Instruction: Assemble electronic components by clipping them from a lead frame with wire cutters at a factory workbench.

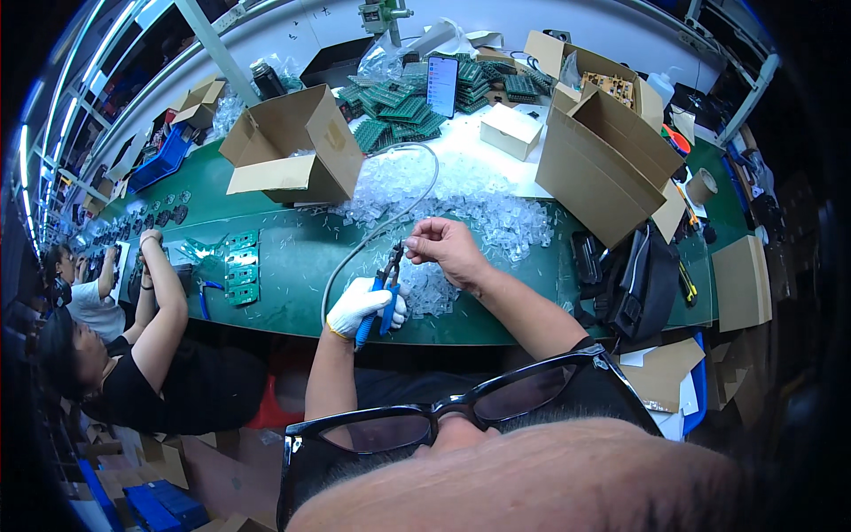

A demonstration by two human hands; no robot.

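"How's our grip?"
"Left hand [353,306] closed round the blue-handled pliers [391,303], right hand [448,252] pinching a small clear piece [408,249] at their tip, above the table [297,288]; let's keep both steady"

The tiny bit [409,246] between my right hand's [450,253] fingertips is too small to identify. My gloved left hand [352,306] hides part of the pliers [391,308]. I can't read the phone [442,86].
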